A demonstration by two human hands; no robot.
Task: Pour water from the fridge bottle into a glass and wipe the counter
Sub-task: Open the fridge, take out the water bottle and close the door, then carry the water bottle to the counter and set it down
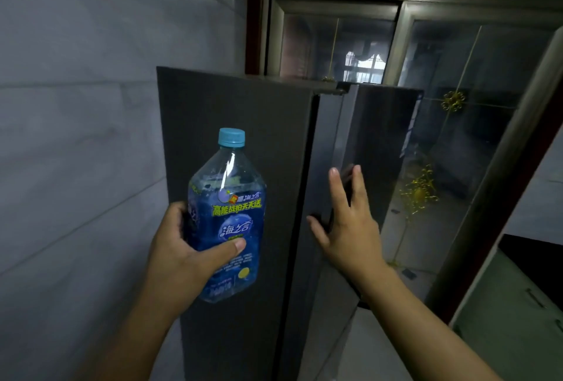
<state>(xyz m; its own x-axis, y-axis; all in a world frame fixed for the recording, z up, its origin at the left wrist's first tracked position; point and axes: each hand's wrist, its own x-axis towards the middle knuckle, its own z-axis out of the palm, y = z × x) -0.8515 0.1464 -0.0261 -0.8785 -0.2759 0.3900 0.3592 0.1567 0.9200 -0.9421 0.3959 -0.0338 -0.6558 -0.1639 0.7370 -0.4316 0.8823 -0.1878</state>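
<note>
My left hand (179, 246) grips a clear plastic bottle (227, 197) with a blue label and a light blue cap, held upright in front of the dark grey fridge (243, 112). The bottle holds water to about the shoulder. My right hand (347, 222) lies flat with spread fingers against the fridge's right door (380, 136), which stands slightly ajar from the fridge body. No glass or cloth is in view.
A grey tiled wall (76, 106) runs along the left. Behind the fridge is a sliding glass door (457, 82) in a dark red frame, with gold ornaments. A pale green cabinet (518, 304) with handles sits at the lower right.
</note>
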